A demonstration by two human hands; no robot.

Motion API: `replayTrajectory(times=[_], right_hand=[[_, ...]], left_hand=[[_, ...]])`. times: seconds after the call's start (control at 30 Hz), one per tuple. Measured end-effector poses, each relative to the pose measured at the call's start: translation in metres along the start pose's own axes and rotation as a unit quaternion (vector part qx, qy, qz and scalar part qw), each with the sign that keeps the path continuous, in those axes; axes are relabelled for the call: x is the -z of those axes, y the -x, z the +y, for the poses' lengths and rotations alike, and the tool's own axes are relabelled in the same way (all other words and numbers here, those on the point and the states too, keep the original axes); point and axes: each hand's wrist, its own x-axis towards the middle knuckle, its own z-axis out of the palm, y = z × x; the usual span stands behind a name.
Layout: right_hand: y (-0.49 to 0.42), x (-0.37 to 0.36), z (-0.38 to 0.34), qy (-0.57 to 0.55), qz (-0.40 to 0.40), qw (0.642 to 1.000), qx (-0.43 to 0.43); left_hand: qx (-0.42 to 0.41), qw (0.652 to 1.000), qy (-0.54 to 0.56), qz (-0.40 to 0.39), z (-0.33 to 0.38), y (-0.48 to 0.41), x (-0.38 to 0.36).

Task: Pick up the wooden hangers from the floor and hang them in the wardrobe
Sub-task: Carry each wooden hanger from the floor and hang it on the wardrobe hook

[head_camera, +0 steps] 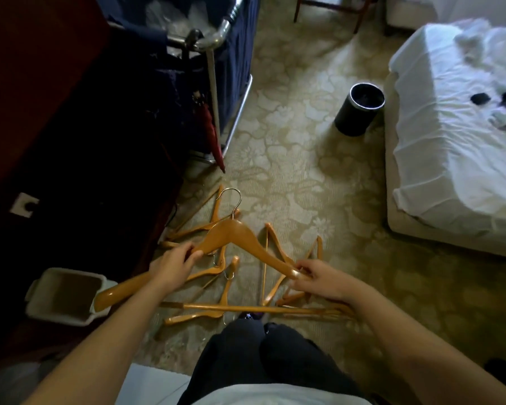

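I hold one wooden hanger [231,235] with a metal hook above the floor, its hook pointing away from me. My left hand [173,268] grips its left arm and my right hand [319,280] grips the tip of its right arm. A second wooden piece [120,289] sticks out below my left hand toward the left; whether that hand also holds it I cannot tell. Several more wooden hangers [246,308] lie scattered on the patterned carpet under my hands. The dark wardrobe [56,127] stands at the left.
A white tray [41,311] lies on the floor by the wardrobe. A blue housekeeping cart [234,54] stands behind the hangers, with a red umbrella [214,141] leaning on it. A black bin [360,109] stands beside the white bed [450,141] at the right.
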Motion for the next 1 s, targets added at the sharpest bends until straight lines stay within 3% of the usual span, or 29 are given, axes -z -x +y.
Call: replayTrajectory(times=[0.2,0.47,0.77,1.0], right_hand=[[-0.03,0.02,-0.054,0.087,-0.033,0.99,0.106],[-0.059,0.008,-0.09,0.206,-0.092,0.955,0.194],[-0.059,-0.049,-0.118,0.324,-0.172,0.886,0.284],[-0.044,-0.122,-0.139,0.373,-0.218,0.835,0.341]], left_hand=[[0.035,0.99,0.118,0.066,-0.009,0.039,0.011],[0.126,0.934,0.308,0.129,-0.002,0.114,-0.003],[0.248,0.883,0.366,0.159,-0.018,0.204,-0.047],[0.322,0.827,0.393,0.241,-0.038,0.27,-0.078]])
